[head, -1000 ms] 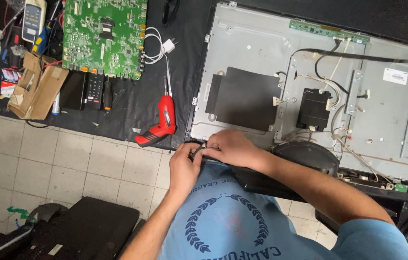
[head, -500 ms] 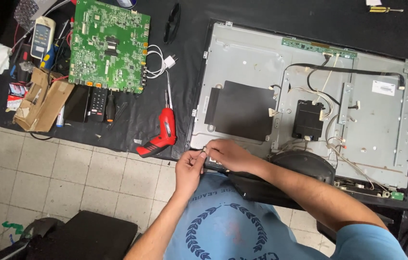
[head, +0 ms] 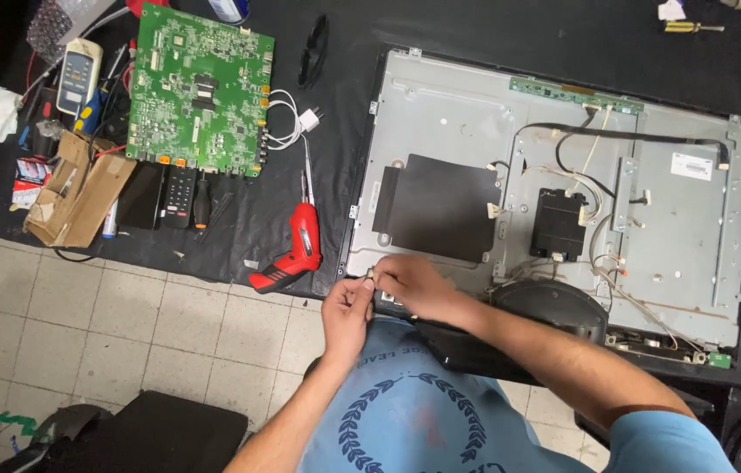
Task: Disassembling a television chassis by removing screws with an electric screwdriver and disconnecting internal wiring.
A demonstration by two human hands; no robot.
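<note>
Both hands stay at the near-left corner of the grey metal television back panel (head: pixel 563 219); the left hand (head: pixel 346 308) and right hand (head: pixel 410 282) keep their fingers pinched narrow on a small pale part (head: pixel 368 277) (barely visible), so the work there continues.

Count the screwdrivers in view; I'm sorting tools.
3: red electric screwdriver left of the hands, a black one below the circuit board, a yellow one top right. Clutter may hide more.

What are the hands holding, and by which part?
Both hands, left hand and right hand, pinch something small at the metal back panel near its bottom-left edge; the fingers hide what it is.
</note>
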